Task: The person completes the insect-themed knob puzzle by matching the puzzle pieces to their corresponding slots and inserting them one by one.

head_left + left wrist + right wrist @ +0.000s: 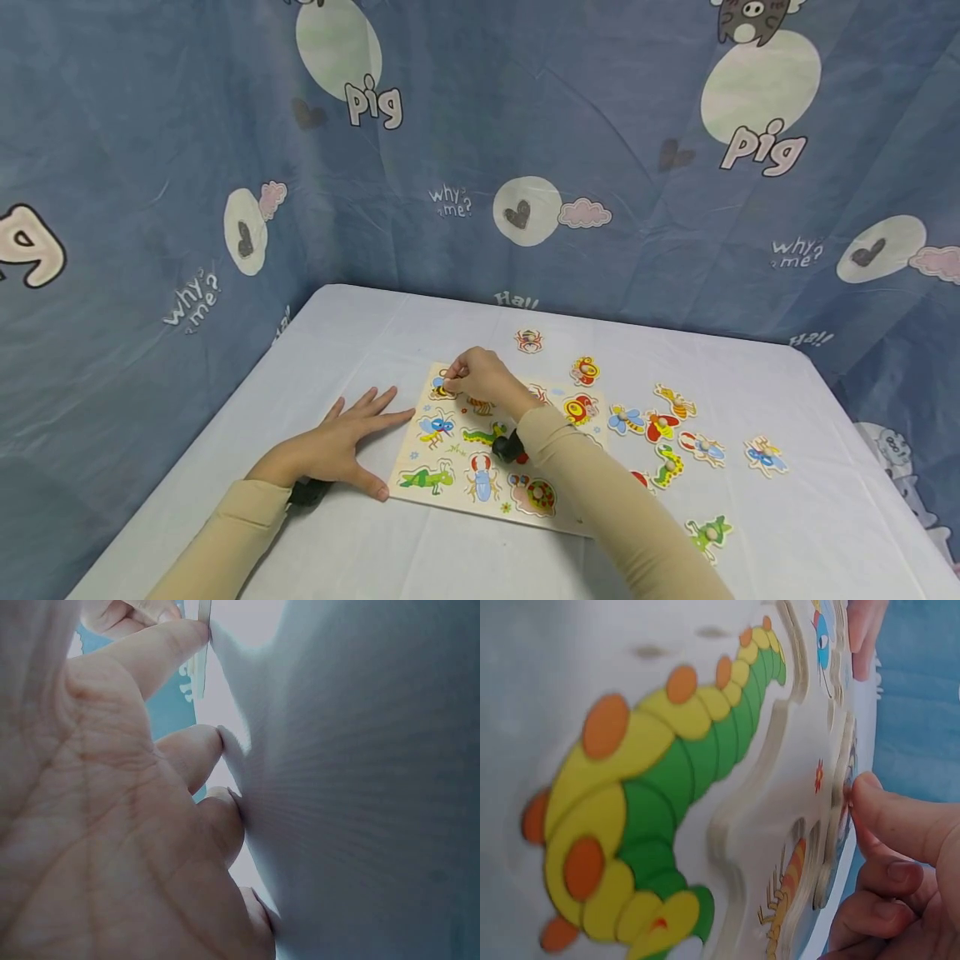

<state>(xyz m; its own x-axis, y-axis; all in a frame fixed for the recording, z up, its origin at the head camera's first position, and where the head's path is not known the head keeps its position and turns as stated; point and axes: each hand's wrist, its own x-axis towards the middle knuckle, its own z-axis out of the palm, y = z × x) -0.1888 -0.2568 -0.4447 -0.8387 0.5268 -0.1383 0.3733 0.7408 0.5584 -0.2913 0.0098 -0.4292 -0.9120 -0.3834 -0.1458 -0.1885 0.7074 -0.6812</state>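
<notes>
The wooden insect puzzle board (pixel 459 498) lies on the table with its pictured recesses facing up. Over its far left corner, my right hand (pixel 483 379) pinches a bee puzzle piece (pixel 437 388) between thumb and fingertips. Seen from the right wrist, the thumb (pixel 874 791) presses at this piece, which lies close on the board beyond the caterpillar picture (pixel 667 787). My left hand (pixel 337 446) rests spread on the table, index fingertip and thumb tip at the board's left edge. The left wrist view shows its palm (pixel 112 817) and fingertips against the cloth.
Loose insect pieces lie beyond and right of the board: a spider (pixel 529 340), a red and yellow bug (pixel 585 371), a caterpillar (pixel 667 467), a grasshopper (pixel 709 535), a dragonfly-like piece (pixel 765 456) and several others. A blue printed curtain (pixel 420 267) hangs behind the white table (pixel 360 325).
</notes>
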